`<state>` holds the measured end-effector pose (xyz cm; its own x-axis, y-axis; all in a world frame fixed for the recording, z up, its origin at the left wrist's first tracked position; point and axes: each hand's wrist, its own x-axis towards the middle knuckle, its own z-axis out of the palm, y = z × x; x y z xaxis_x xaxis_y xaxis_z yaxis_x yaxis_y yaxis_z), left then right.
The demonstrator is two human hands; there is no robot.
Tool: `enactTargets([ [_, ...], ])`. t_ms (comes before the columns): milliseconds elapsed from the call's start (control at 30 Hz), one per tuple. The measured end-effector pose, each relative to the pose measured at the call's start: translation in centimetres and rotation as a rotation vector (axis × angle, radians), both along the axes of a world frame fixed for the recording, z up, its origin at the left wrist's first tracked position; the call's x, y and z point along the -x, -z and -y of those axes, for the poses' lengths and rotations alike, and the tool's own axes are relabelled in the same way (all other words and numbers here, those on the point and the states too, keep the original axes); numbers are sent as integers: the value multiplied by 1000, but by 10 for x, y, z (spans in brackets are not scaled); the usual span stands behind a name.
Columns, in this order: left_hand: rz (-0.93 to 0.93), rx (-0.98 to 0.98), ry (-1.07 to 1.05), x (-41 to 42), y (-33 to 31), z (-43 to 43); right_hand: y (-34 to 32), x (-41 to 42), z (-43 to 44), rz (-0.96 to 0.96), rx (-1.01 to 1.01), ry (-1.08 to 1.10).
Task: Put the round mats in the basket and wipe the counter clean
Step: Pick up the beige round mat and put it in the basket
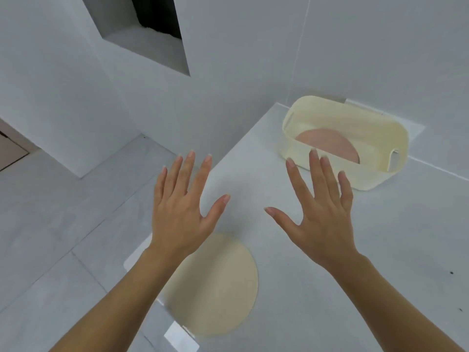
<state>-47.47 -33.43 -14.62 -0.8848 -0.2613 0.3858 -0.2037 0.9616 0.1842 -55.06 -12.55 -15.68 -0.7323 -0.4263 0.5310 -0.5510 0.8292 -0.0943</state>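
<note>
A cream round mat [220, 288] lies flat on the white counter [330, 301] near its left edge, partly under my left forearm. A cream basket [330, 171] stands at the counter's back, against the wall, with a pink round mat [327, 144] leaning inside it. My left hand [182, 209] hovers above the counter's left edge, palm down, fingers spread, holding nothing. Over the counter, just in front of the basket, my right hand [319, 214] is likewise spread and empty; its fingertips overlap the basket's front wall.
The counter's left edge drops to a grey tiled floor [63, 237]. White walls rise behind and to the right, with a recessed niche [149, 39] upper left. Small dark specks [451, 272] sit on the counter at the right.
</note>
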Motion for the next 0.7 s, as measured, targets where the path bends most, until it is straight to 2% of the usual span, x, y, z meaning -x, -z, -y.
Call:
enactTargets([
  [533, 163, -97, -214, -89, 50, 1, 37, -58, 18, 217, -144, -198],
  [700, 327, -71, -244, -97, 63, -6, 48, -68, 18, 301, -212, -230],
])
